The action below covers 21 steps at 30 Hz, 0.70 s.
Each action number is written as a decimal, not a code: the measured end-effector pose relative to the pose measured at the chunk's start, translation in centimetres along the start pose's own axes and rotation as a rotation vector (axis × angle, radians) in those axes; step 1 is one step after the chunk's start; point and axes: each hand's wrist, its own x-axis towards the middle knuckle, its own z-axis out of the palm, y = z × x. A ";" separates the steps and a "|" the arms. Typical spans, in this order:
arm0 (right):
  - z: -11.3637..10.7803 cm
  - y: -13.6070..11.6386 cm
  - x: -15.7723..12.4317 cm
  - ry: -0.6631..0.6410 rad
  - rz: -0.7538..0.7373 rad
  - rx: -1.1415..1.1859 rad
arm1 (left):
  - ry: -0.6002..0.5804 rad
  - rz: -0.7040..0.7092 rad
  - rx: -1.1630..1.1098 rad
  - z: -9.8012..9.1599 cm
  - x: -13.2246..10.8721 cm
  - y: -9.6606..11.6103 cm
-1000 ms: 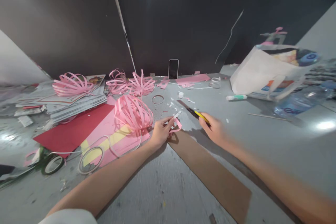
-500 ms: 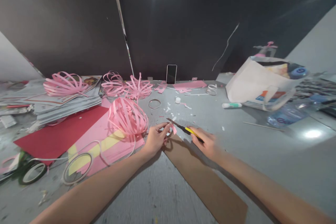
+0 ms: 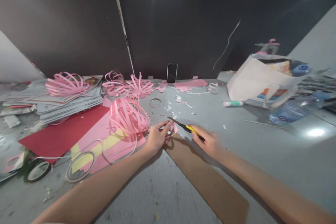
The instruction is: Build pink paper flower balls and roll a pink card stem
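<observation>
My right hand (image 3: 207,140) is closed round the yellow-and-black handle of a utility knife (image 3: 189,128). Its blade points left, its tip just above the fingers of my left hand (image 3: 158,135). Those fingers pinch a small pink paper strip (image 3: 174,128), with part of a brownish ring (image 3: 171,135) showing beside it; how the two join is hidden. Beneath both lies a long brown cardboard piece (image 3: 207,178), running from my left hand toward the lower right. Small white paper scraps (image 3: 169,106) are scattered just beyond the blade.
Pink paper-strip balls (image 3: 128,115) and pink sheets lie left, beside red paper (image 3: 65,129) and tape rolls (image 3: 38,171). A phone (image 3: 172,73) leans on the dark back panel. Rightward are a glue stick (image 3: 233,104), a white bag (image 3: 258,84) and a plastic bottle (image 3: 286,113).
The camera view has shifted slightly. Both hands keep nearly the same pose, with the knife still over the pinched pink strip.
</observation>
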 end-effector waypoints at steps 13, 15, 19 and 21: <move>-0.2 -0.5 0.5 0.006 -0.055 -0.036 | 0.002 0.018 0.042 -0.1 0.0 -0.1; -0.1 -0.2 0.3 0.005 -0.047 -0.029 | 0.003 0.021 0.048 -0.1 0.1 -0.2; 0.1 0.2 0.0 0.008 -0.046 -0.025 | -0.015 0.040 0.055 -0.1 0.1 -0.3; 0.1 0.1 0.1 0.006 -0.047 -0.025 | -0.013 0.049 0.054 -0.1 0.1 -0.3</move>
